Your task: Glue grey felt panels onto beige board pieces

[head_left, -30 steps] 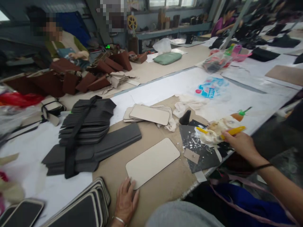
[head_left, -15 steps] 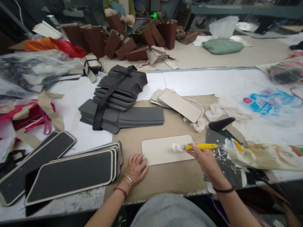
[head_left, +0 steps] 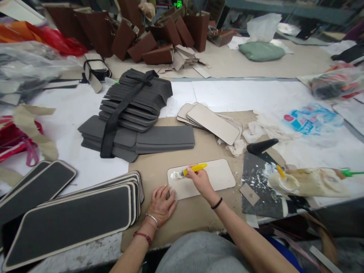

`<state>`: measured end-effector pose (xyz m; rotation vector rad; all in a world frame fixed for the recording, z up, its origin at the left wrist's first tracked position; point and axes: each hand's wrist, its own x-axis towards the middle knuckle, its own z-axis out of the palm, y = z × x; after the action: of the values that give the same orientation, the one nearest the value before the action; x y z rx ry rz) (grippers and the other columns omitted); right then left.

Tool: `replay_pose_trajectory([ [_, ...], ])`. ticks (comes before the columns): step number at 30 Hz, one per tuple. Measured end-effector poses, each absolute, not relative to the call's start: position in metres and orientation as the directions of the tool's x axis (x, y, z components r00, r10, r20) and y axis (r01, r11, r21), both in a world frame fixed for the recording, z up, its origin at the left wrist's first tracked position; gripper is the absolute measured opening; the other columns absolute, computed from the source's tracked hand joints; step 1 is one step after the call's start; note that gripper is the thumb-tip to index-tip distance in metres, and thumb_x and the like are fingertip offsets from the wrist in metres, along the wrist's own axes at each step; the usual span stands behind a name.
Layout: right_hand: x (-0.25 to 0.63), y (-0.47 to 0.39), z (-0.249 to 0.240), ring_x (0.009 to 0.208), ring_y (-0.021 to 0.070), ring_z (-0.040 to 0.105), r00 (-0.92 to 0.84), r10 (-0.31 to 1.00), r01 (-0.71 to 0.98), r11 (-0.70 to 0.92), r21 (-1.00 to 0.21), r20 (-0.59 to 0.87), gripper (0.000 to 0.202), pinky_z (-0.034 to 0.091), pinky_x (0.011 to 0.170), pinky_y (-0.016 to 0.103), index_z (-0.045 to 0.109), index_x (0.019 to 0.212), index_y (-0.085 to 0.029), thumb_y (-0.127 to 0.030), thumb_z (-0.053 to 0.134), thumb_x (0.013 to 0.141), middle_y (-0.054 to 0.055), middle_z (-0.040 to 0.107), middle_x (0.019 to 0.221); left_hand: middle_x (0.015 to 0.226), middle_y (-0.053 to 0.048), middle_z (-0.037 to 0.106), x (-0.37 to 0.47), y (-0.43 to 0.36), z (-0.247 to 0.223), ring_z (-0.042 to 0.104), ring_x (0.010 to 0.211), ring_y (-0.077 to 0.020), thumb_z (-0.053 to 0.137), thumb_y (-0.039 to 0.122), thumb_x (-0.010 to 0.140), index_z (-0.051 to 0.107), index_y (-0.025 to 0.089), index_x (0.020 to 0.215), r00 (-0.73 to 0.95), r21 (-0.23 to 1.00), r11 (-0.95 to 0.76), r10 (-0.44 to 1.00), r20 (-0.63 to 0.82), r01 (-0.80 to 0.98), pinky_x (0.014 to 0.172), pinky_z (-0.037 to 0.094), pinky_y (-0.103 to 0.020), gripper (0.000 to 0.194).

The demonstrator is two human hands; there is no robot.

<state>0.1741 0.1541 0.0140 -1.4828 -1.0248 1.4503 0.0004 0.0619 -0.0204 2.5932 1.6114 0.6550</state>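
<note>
A cream panel [head_left: 217, 175] with rounded corners lies flat on brown board. My left hand [head_left: 160, 206] rests with spread fingers, its fingertips at the panel's left edge. My right hand [head_left: 200, 182] is closed around the yellow handle of a brush [head_left: 198, 167]. White, glue-like paste shows round the bristles, which are on the panel's left part. To the right, a tub of white paste [head_left: 284, 183] with another yellow handle in it sits beside a paste-spattered dark sheet [head_left: 263, 203]. A small greyish card [head_left: 249, 193] lies on that sheet.
Dark panels with cream borders [head_left: 76, 218] are stacked at left. Behind stand strapped grey pieces [head_left: 133, 102] and a pile of cream panels [head_left: 214, 123]. Brown box-like pieces [head_left: 157, 53] fill the back. A black-handled tool [head_left: 262, 146] lies right of the cream panel.
My right hand has carried the brush leftward from the panel's right side, bringing its bristles near the left end. My left hand has stayed at the panel's edge. The whole view has shifted slightly.
</note>
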Motion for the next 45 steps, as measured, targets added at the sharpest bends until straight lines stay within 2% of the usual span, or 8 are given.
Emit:
replay_pose_trajectory([
  [9, 0.293, 0.162, 0.011, 0.066, 0.0183, 0.063, 0.361, 0.892, 0.166, -0.349, -0.922, -0.272, 0.042, 0.053, 0.065, 0.032, 0.061, 0.077, -0.015, -0.055, 0.06, 0.065, 0.005, 0.065, 0.07, 0.1, -0.013, 0.059, 0.001, 0.064, -0.019, 0.05, 0.1, -0.0257, 0.051, 0.027, 0.08, 0.063, 0.019, 0.095, 0.396, 0.218, -0.497, 0.836, 0.379, 0.84, 0.087, 0.037, -0.043, 0.021],
  [16, 0.353, 0.158, 0.025, 0.065, 0.0202, 0.062, 0.498, 0.861, 0.45, -0.362, -0.817, -0.107, 0.037, 0.049, 0.062, 0.033, 0.062, 0.078, -0.015, -0.05, 0.053, 0.07, 0.006, 0.066, 0.069, 0.102, -0.013, 0.059, -0.001, 0.063, -0.024, 0.051, 0.101, -0.0268, 0.05, 0.027, 0.081, 0.062, 0.018, 0.096, 0.416, 0.19, -0.507, 0.829, 0.372, 0.841, 0.087, 0.038, -0.044, 0.022],
  [23, 0.342, 0.123, 0.063, 0.072, 0.0183, 0.06, 0.356, 0.93, 0.704, -0.203, -0.681, 0.089, 0.03, 0.045, 0.07, 0.031, 0.061, 0.08, -0.018, -0.044, 0.046, 0.08, 0.005, 0.065, 0.078, 0.108, -0.013, 0.058, -0.001, 0.055, -0.024, 0.051, 0.102, -0.0252, 0.054, 0.024, 0.079, 0.058, 0.018, 0.107, 0.464, 0.195, -0.549, 0.812, 0.355, 0.813, 0.086, 0.04, -0.041, 0.029],
  [29, 0.333, 0.106, 0.05, 0.084, 0.0184, 0.056, 0.154, 0.961, 0.854, -0.014, -0.52, 0.228, 0.016, 0.044, 0.078, 0.031, 0.058, 0.087, -0.018, -0.029, 0.047, 0.084, 0.007, 0.061, 0.087, 0.106, -0.011, 0.062, 0.004, 0.044, -0.023, 0.054, 0.098, -0.022, 0.053, 0.019, 0.08, 0.057, 0.018, 0.108, 0.472, 0.201, -0.566, 0.799, 0.373, 0.8, 0.086, 0.039, -0.039, 0.028],
  [35, 0.288, 0.097, 0.045, 0.084, 0.019, 0.05, -0.099, 0.988, 0.96, 0.126, -0.249, 0.118, 0.018, 0.042, 0.074, 0.029, 0.057, 0.083, -0.018, -0.007, 0.044, 0.08, 0.007, 0.059, 0.084, 0.103, -0.01, 0.065, -0.002, 0.047, -0.027, 0.057, 0.097, -0.0212, 0.054, 0.023, 0.081, 0.058, 0.017, 0.103, 0.472, 0.245, -0.593, 0.78, 0.412, 0.767, 0.088, 0.038, -0.038, 0.023],
  [38, 0.24, 0.082, 0.046, 0.08, 0.0185, 0.05, -0.228, 0.97, 0.908, 0.243, -0.342, 0.084, 0.016, 0.043, 0.071, 0.028, 0.058, 0.081, -0.018, -0.007, 0.047, 0.079, 0.006, 0.059, 0.08, 0.103, -0.01, 0.064, -0.002, 0.047, -0.029, 0.057, 0.098, -0.0214, 0.053, 0.023, 0.081, 0.058, 0.019, 0.104, 0.45, 0.264, -0.583, 0.785, 0.425, 0.768, 0.087, 0.039, -0.038, 0.024],
  [41, 0.199, 0.07, 0.047, 0.079, 0.0179, 0.052, -0.308, 0.944, 0.759, 0.318, -0.569, 0.117, 0.011, 0.045, 0.072, 0.029, 0.059, 0.082, -0.019, -0.014, 0.049, 0.081, 0.006, 0.061, 0.079, 0.101, -0.011, 0.064, 0.0, 0.045, -0.028, 0.057, 0.097, -0.0218, 0.054, 0.022, 0.08, 0.058, 0.018, 0.102, 0.428, 0.262, -0.564, 0.794, 0.431, 0.783, 0.087, 0.04, -0.039, 0.022],
  [45, 0.181, 0.073, 0.044, 0.079, 0.0154, 0.057, -0.132, 0.989, 0.497, 0.127, -0.858, 0.07, 0.012, 0.046, 0.074, 0.028, 0.061, 0.083, -0.021, -0.025, 0.05, 0.083, 0.004, 0.063, 0.081, 0.096, -0.01, 0.064, 0.003, 0.044, -0.024, 0.056, 0.094, -0.0212, 0.054, 0.024, 0.08, 0.058, 0.017, 0.1, 0.408, 0.268, -0.542, 0.809, 0.422, 0.797, 0.085, 0.041, -0.038, 0.021],
])
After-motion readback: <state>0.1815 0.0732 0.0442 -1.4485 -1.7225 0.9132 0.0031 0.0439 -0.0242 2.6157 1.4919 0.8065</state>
